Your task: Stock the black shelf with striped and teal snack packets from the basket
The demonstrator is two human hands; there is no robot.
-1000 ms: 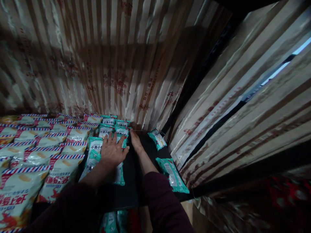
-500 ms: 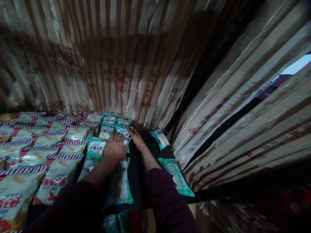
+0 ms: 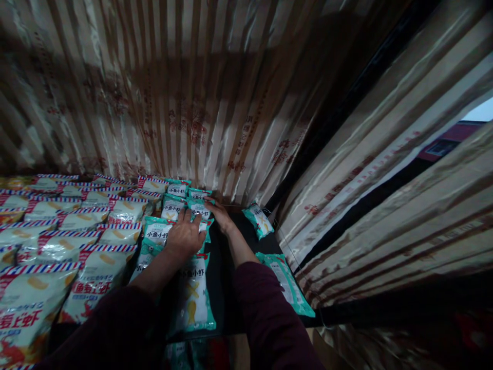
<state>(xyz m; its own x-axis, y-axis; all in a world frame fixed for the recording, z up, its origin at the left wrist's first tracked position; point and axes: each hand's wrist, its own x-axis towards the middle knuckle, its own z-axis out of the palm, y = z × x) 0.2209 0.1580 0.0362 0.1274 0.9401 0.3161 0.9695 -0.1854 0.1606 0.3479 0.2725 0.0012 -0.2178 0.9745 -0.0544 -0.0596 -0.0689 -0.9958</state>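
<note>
My left hand (image 3: 185,235) lies palm down, fingers stretched and apart, over the teal-and-white snack bags in the right-hand rows. Its fingertips touch the lower part of a small teal snack bag (image 3: 200,209). Against that same bag's right edge, my right hand (image 3: 219,216) rests with its fingers extended; its thumb is hard to make out. Another teal bag (image 3: 157,231) lies just left of my left hand. Below my wrists a larger-looking teal bag (image 3: 192,295) lies flat near the front edge, partly behind my left forearm.
Rows of white snack bags with red-and-blue striped tops (image 3: 96,277) fill the left of the black shelf (image 3: 227,267). To the right lie two teal bags, one by the corner (image 3: 260,221), one nearer (image 3: 285,282). Pleated printed curtains (image 3: 200,103) hang behind and to the right.
The whole view has shifted slightly, so everything sits a little further right. Both hands stay at the same teal bags, with barely any movement against them.
</note>
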